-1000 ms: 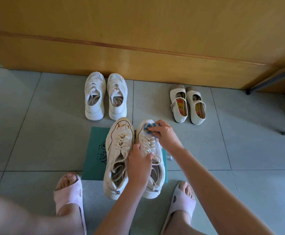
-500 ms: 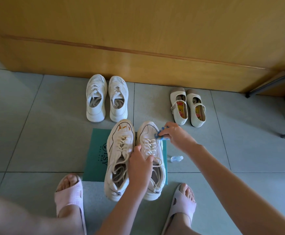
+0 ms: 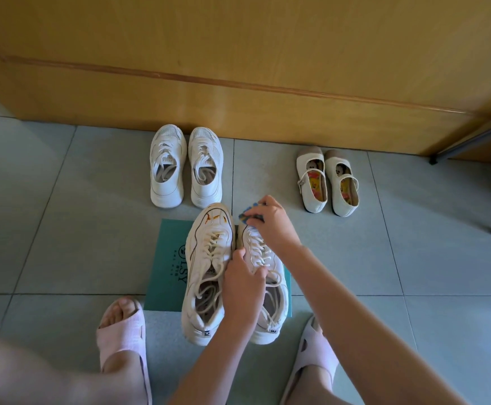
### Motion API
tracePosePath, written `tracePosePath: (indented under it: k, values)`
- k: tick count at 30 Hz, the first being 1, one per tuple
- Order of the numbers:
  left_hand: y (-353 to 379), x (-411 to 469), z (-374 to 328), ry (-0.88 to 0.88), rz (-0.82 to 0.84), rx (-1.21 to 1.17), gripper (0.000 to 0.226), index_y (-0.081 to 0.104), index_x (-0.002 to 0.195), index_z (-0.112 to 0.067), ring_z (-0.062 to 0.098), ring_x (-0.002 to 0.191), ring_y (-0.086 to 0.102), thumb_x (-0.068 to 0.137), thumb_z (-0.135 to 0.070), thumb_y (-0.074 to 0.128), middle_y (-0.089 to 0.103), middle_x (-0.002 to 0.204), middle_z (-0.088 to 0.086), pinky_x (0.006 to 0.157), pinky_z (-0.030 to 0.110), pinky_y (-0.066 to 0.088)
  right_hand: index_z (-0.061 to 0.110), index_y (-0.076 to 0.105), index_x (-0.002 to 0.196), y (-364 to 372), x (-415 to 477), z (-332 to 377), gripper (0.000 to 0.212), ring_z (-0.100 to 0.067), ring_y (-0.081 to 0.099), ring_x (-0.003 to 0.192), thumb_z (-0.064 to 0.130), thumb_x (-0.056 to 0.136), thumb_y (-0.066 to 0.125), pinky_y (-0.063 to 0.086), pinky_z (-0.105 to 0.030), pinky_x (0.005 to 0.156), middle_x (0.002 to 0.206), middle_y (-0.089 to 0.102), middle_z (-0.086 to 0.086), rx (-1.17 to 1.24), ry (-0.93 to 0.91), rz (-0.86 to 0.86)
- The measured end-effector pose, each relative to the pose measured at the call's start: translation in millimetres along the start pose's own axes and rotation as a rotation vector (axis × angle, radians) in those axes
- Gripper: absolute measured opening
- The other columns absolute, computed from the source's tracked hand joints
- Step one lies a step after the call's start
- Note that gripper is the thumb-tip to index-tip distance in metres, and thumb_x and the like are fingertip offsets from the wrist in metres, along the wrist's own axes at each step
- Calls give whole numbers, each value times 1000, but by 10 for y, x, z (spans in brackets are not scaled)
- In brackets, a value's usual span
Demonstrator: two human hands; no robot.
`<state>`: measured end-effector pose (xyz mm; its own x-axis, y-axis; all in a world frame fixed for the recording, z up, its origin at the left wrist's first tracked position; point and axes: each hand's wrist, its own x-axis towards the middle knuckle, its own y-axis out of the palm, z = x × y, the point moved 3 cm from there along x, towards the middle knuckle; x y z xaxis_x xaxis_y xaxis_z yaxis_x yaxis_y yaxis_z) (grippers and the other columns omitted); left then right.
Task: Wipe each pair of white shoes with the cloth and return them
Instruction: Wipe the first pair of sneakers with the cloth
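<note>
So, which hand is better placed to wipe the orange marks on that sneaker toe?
Probably the right hand: it holds the cloth right beside the marked toe; the left hand holds the sneakers at the laces.

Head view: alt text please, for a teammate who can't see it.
A person's right grip holds a blue cloth against the toe of one sneaker of a pair on a green mat, while the left grip steadies that sneaker. Two more white pairs, trainers and strap shoes, stand by a wooden panel.
</note>
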<state>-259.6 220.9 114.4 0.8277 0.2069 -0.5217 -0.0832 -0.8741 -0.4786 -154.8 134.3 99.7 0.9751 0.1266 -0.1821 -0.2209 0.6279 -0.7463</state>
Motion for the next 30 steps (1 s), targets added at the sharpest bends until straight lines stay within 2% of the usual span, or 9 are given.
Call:
tracePosePath:
  k: [5, 10, 15, 17, 19, 22, 26, 30]
  values:
    - [0, -8, -5, -1, 1, 9, 54, 46, 133, -13, 20, 115, 52, 84, -28, 63, 57, 127, 5, 90, 30, 41, 9, 71, 107, -43, -33, -40, 22, -24, 47, 99, 8, 88, 60, 32, -19, 82, 111, 51, -13, -177, -153, 198]
    - [-11, -23, -7, 32, -23, 43, 56, 43, 136, -12, 18, 121, 49, 86, -29, 63, 55, 131, 4, 94, 26, 39, 11, 73, 101, -182, -13, -104, 18, -17, 47, 87, 9, 87, 62, 36, -21, 77, 100, 46, -6, -231, -193, 368]
    - [10, -19, 6, 35, -32, 66, 56, 43, 136, -12, 19, 125, 47, 87, -30, 63, 54, 133, 4, 101, 32, 40, 12, 73, 104, -389, 163, -27, 21, -14, 41, 85, 8, 86, 62, 29, -17, 73, 92, 42, -4, -153, -189, 175]
    - [11, -17, 9, 30, -31, 65, 56, 43, 136, -12, 20, 125, 47, 87, -29, 63, 54, 133, 4, 101, 32, 40, 14, 72, 104, -224, 191, 114, 20, -15, 42, 92, 13, 88, 61, 33, -20, 80, 97, 46, -5, -171, -247, 230]
    - [5, -18, 11, 30, -34, 57, 54, 44, 135, -12, 19, 123, 48, 87, -28, 63, 55, 132, 4, 99, 31, 40, 17, 69, 109, 13, 192, 192, 22, -17, 44, 104, 18, 92, 56, 38, -26, 88, 110, 49, -4, -322, -300, 345]
    - [2, -18, -1, 37, -31, 60, 52, 44, 134, -12, 20, 123, 48, 88, -26, 61, 55, 131, 5, 98, 30, 39, 19, 64, 114, 156, 234, 124, 25, -20, 40, 114, 20, 96, 48, 35, -29, 98, 121, 48, -4, -525, -322, 420]
    - [7, -11, -3, 29, -26, 47, 53, 43, 136, -12, 19, 124, 47, 87, -26, 62, 53, 133, 5, 102, 31, 39, 14, 67, 112, 91, 307, 47, 25, -25, 42, 110, 12, 95, 49, 36, -33, 97, 118, 51, -10, -491, -310, 319]
    - [12, -11, 3, 23, -17, 36, 53, 43, 137, -12, 19, 126, 46, 88, -25, 60, 52, 135, 5, 104, 33, 39, 11, 66, 116, 15, 376, -15, 28, -28, 43, 110, 9, 96, 46, 30, -25, 91, 114, 52, -12, -395, -194, 251]
